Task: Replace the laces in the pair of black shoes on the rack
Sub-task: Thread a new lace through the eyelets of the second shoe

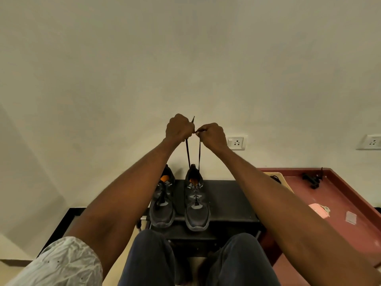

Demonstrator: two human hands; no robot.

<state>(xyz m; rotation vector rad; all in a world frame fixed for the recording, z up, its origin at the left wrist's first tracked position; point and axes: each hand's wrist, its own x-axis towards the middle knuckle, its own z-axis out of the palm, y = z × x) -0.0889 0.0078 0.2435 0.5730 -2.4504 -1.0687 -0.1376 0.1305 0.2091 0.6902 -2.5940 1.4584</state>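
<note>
Now we pull both lace (188,153) ends up from the right shoe (196,205), left hand (179,129) and right hand (212,135) pinching them, ready, we judge, for tying.

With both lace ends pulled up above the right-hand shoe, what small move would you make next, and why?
Probably cross the two ends and start the knot: the left hand and right hand hold the lace taut above the right-hand shoe, which already looks threaded.

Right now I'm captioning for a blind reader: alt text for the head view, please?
Both hands, left hand and right hand, hold up the two ends of a dark lace from the right black shoe, beside the left shoe on a black rack.
</note>
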